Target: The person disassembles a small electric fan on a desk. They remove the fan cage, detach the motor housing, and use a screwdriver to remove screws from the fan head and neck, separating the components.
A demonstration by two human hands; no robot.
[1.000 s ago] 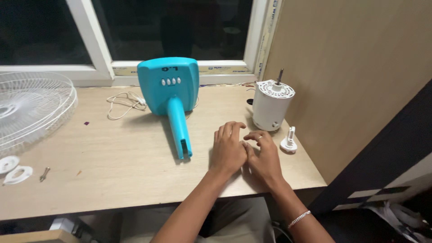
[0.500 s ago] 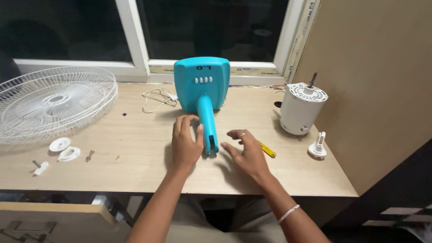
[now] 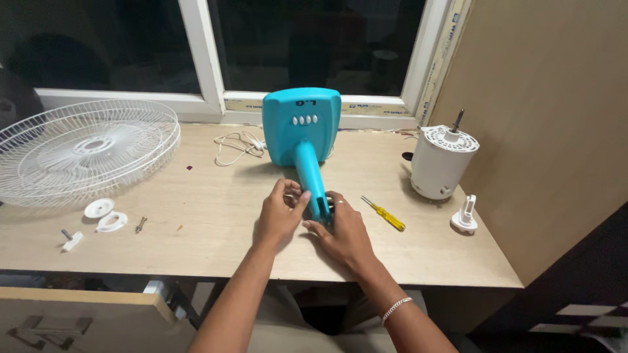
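Observation:
A turquoise fan base (image 3: 301, 127) with a row of white buttons lies on the wooden table (image 3: 209, 216), its neck (image 3: 311, 179) pointing toward me. My left hand (image 3: 279, 214) grips the left side of the neck near its end. My right hand (image 3: 343, 230) closes on the end of the neck from the right and below. A yellow-handled screwdriver (image 3: 386, 214) lies just right of my right hand. The white fan motor (image 3: 443, 161) with its shaft up stands at the right.
A white fan grille (image 3: 82, 149) lies at the left. Small white caps (image 3: 104, 215) and screws (image 3: 139, 225) sit near the front left edge. A white cord (image 3: 237, 144) lies beside the base, a white plastic piece (image 3: 465, 216) by the motor. A wooden panel rises on the right.
Both hands have closed in on the end of the turquoise neck and now grip it. The view has shifted slightly, and the screwdriver lies apart from the right hand.

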